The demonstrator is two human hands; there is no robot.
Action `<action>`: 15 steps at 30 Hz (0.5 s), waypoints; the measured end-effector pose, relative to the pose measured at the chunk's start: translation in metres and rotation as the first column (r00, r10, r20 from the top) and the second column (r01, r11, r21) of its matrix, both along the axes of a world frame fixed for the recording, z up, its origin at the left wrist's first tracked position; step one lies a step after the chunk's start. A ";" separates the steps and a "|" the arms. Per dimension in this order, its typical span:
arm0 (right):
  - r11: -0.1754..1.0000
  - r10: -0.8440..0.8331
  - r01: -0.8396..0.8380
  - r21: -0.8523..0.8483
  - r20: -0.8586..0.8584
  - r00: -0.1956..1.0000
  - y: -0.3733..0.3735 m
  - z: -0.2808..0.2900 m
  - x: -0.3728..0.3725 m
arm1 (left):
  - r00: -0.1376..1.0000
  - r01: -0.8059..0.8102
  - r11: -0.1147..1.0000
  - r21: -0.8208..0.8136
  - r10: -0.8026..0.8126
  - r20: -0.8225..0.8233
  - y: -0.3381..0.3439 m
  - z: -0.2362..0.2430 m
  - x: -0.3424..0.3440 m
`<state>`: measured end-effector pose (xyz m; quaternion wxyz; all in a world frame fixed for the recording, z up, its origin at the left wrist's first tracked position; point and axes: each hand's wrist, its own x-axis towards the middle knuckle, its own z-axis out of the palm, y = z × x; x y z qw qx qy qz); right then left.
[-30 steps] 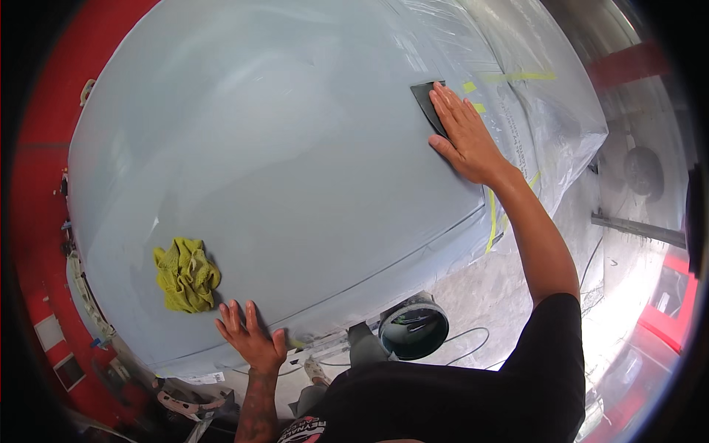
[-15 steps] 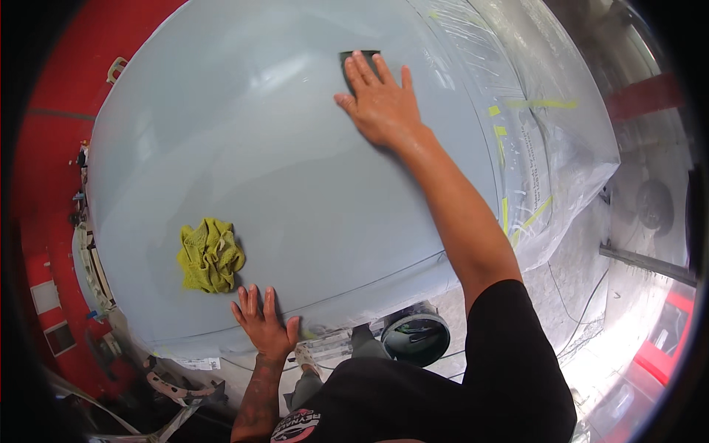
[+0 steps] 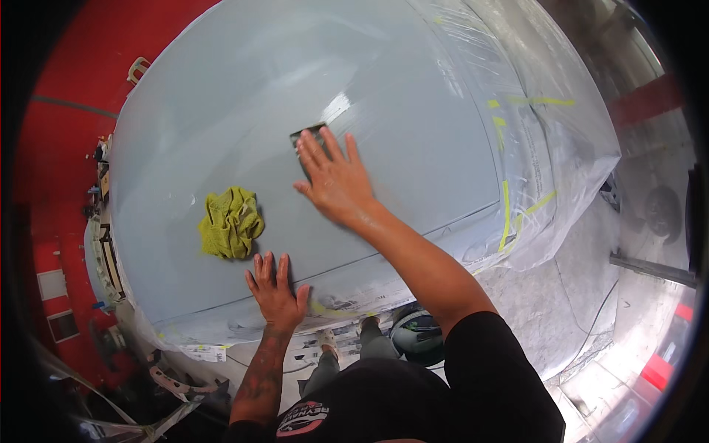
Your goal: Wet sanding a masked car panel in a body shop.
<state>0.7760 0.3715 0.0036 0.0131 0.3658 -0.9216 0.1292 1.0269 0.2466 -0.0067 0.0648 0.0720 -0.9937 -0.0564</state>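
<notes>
at the bottom edge, the person's black shirt (image 3: 377,402) fills the middle, with grey-green trousers (image 3: 320,373) and a pale shoe (image 3: 328,339) showing past it. a dark round bucket (image 3: 415,337) stands on the grey floor (image 3: 543,317) beside the leg, partly hidden by the right arm.

just beyond, the left hand (image 3: 279,297) lies palm down at the near edge of a broad, smooth grey panel (image 3: 413,96), its fingers straight and a little apart, the thumb out to the side. a crumpled yellow-green cloth (image 3: 230,224) sits on the panel just past those fingertips — near them, in a loose heap.

farther up and to the right, the right hand (image 3: 334,177) is laid flat over a small dark sheet (image 3: 297,137) on the panel's middle. its fingers are stretched out and slightly spread, the tips resting over the sheet, the thumb held out from the rest; the sheet's far and left edges show past the fingers — how much lies under them, i cannot tell. a bright glint lies on the grey surface just beyond.

along the panel's right side runs clear plastic film (image 3: 583,136) with strips of yellow tape (image 3: 505,221). past the far left edge is a red surface (image 3: 66,155).
</notes>
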 end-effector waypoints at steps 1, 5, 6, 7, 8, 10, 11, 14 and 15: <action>1.000 -0.005 0.005 -0.007 -0.005 1.000 0.000 -0.003 0.011 | 1.000 -0.002 1.000 0.008 0.002 0.011 -0.003 0.000 0.000; 0.989 -0.146 0.145 -0.035 -0.029 0.989 0.063 -0.005 -0.024 | 0.998 0.031 0.989 0.142 -0.024 -0.052 -0.015 0.011 -0.005; 0.963 -0.268 0.268 -0.018 0.001 0.963 0.099 -0.004 -0.044 | 0.967 -0.093 0.984 0.152 0.125 -0.222 -0.021 0.021 -0.018; 0.923 -0.384 0.384 0.005 0.029 0.923 0.126 -0.005 -0.054 | 0.885 -0.216 0.959 0.186 0.273 -0.378 -0.029 0.029 -0.031; 0.923 -0.384 0.384 0.001 0.025 0.923 0.135 -0.008 -0.053 | 0.876 -0.253 0.930 0.266 0.338 -0.346 -0.039 0.037 -0.052; 0.892 -0.451 0.450 0.036 0.039 0.892 0.141 -0.013 -0.045 | 0.882 -0.286 0.927 0.245 0.354 -0.311 -0.060 0.037 -0.095; 0.889 -0.458 0.457 0.039 0.041 0.888 0.137 -0.009 -0.044 | 0.898 -0.280 0.950 0.139 0.310 -0.313 -0.067 0.031 -0.118; 0.889 -0.459 0.458 0.018 0.045 0.887 0.131 -0.013 -0.042 | 0.893 -0.248 0.956 0.159 0.289 -0.344 -0.063 0.028 -0.214; 0.885 -0.465 0.465 0.014 0.024 0.885 0.131 -0.014 -0.041 | 0.897 -0.231 0.963 0.137 0.265 -0.354 -0.052 0.027 -0.255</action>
